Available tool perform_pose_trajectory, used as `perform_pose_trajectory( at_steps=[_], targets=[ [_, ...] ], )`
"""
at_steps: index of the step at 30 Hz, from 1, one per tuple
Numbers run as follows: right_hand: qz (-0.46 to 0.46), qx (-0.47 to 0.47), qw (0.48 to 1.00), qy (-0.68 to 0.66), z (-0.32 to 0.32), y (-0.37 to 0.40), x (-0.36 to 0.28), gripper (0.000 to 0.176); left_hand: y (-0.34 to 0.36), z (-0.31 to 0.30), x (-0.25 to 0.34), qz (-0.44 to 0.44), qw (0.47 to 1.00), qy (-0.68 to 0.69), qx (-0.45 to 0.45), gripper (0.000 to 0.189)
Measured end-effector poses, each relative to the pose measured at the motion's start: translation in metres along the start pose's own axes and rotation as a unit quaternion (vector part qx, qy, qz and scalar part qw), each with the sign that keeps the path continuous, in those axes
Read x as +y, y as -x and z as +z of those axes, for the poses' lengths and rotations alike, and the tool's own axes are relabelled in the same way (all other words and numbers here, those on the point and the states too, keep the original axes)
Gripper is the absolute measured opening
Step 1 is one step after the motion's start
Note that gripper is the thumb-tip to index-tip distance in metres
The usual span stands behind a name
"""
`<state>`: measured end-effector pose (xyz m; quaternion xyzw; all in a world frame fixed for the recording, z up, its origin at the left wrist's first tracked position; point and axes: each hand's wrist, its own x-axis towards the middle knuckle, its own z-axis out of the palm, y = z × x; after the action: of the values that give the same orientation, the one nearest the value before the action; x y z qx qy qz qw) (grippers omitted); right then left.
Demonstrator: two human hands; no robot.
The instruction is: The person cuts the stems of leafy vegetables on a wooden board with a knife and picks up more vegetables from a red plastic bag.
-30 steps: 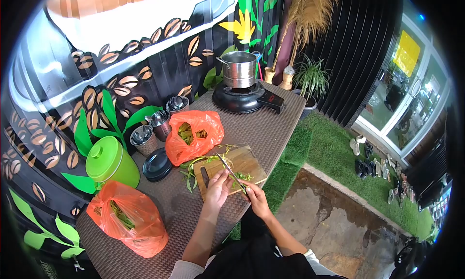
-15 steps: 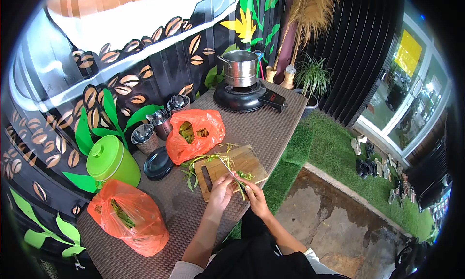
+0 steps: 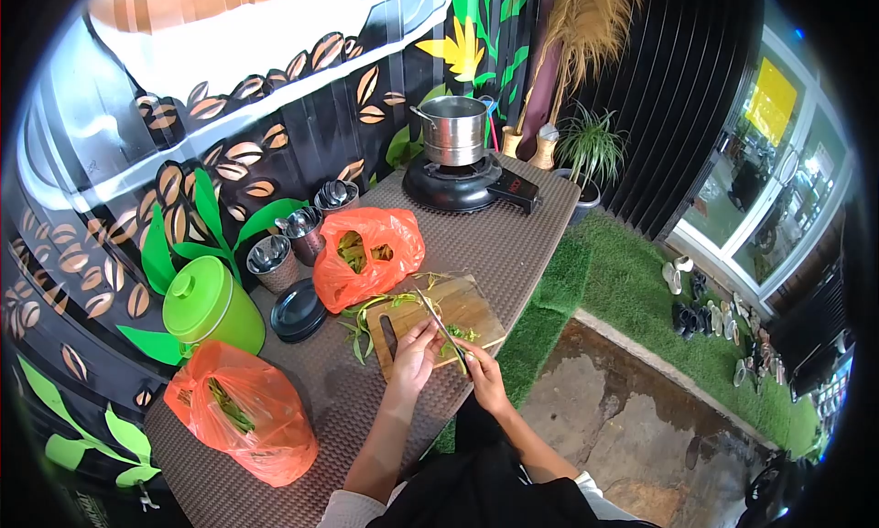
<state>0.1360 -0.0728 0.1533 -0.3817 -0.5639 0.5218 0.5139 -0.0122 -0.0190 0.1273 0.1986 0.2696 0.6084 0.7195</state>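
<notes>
A knife (image 3: 428, 306) slants up over the wooden cutting board (image 3: 476, 306), its blade pointing toward the far side. My right hand (image 3: 483, 376) is closed around the knife's near end. Beside the blade, my left hand (image 3: 417, 356) has its fingers pinched on a thin green vegetable stalk, mostly hidden by the fingers. Chopped green pieces (image 3: 462, 334) lie on the board's right part. Pale stems and leafy trimmings (image 3: 364, 334) spread along its far left edge and onto the table.
An orange plastic bag of greens (image 3: 366, 253) stands behind the board, another orange bag (image 3: 247, 418) at left. Nearby are black plates (image 3: 298, 310), a lidded green bucket (image 3: 212, 304) and cutlery cups (image 3: 275, 262). A steel pot (image 3: 455, 130) sits on a portable stove (image 3: 449, 187) at the table's far end.
The knife and my right hand have shifted slightly, and more of the blade shows beyond my left fingers. My left hand has moved up a little. The bags and board look the same.
</notes>
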Motion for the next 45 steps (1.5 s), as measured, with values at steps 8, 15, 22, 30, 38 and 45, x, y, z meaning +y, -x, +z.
perform_pose_trajectory(
  at_steps=[8, 15, 22, 30, 38, 45],
  targets=[
    [-0.004, -0.014, 1.0, -0.002, -0.001, 0.002, 0.002, 0.036, 0.006, 0.0, 0.004, -0.026, 1.0, -0.001, 0.017, 0.011],
    [0.002, -0.025, 1.0, 0.0, -0.002, 0.002, 0.005, 0.036, 0.009, 0.002, 0.007, -0.03, 0.999, -0.018, 0.035, 0.011],
    [-0.026, -0.014, 1.0, 0.007, 0.001, 0.002, 0.007, 0.033, 0.012, -0.001, 0.005, -0.027, 0.999, -0.025, 0.033, 0.011],
    [-0.024, 0.001, 1.0, -0.008, 0.001, 0.0, 0.02, 0.032, 0.019, 0.003, -0.001, -0.018, 0.997, -0.072, 0.0, 0.019],
    [-0.011, -0.002, 1.0, -0.015, -0.001, 0.001, 0.014, 0.032, 0.015, 0.01, 0.012, -0.025, 0.999, -0.031, -0.007, 0.02],
    [0.003, -0.009, 0.999, -0.032, -0.003, -0.001, 0.026, 0.035, 0.012, 0.005, 0.01, -0.015, 0.998, -0.061, -0.004, 0.018]
  ],
)
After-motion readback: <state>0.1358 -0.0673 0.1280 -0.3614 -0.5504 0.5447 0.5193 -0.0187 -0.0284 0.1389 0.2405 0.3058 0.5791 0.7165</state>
